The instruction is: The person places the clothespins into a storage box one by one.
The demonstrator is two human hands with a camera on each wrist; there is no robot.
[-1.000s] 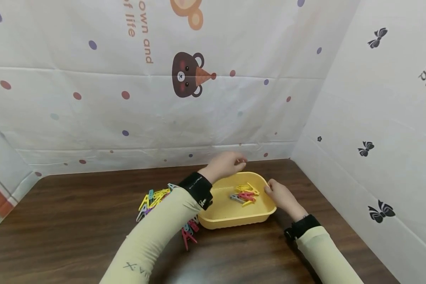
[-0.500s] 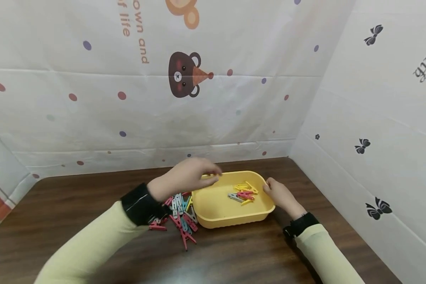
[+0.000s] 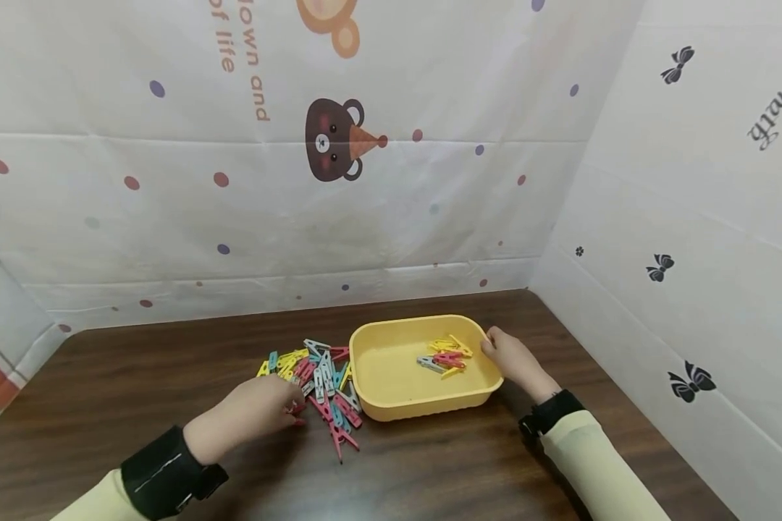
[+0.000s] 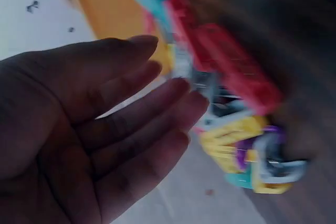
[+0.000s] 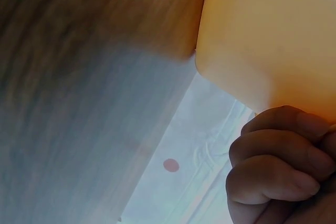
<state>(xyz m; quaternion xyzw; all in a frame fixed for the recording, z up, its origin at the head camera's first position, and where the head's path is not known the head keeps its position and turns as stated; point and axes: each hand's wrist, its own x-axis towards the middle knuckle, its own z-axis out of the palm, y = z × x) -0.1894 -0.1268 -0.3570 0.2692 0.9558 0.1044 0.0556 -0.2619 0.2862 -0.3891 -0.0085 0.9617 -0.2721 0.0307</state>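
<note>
A yellow tray [image 3: 391,401] stands on the brown table with several coloured clothes pegs [image 3: 444,356] lying in it. To its left is a loose pile of pegs [image 3: 322,376]. My left hand [image 3: 285,402] lies at the near left edge of that pile, its fingertips touching the pegs. In the left wrist view this hand [image 4: 173,95] is open with fingers [image 4: 131,114] straight, and the blurred pegs [image 4: 236,77] are right beside them. My right hand [image 3: 505,354] grips the tray's right rim. Its curled fingers [image 5: 273,171] press against the tray wall [image 5: 262,35].
A printed white sheet [image 3: 339,202] forms the back wall, and another sheet [image 3: 678,217] closes the right side close to the tray. Bare brown table [image 3: 137,376] stretches to the left and in front of the tray.
My left hand has drawn back from above the tray's far left corner, moving left and toward me down to the peg pile. The right hand stays on the tray's rim.
</note>
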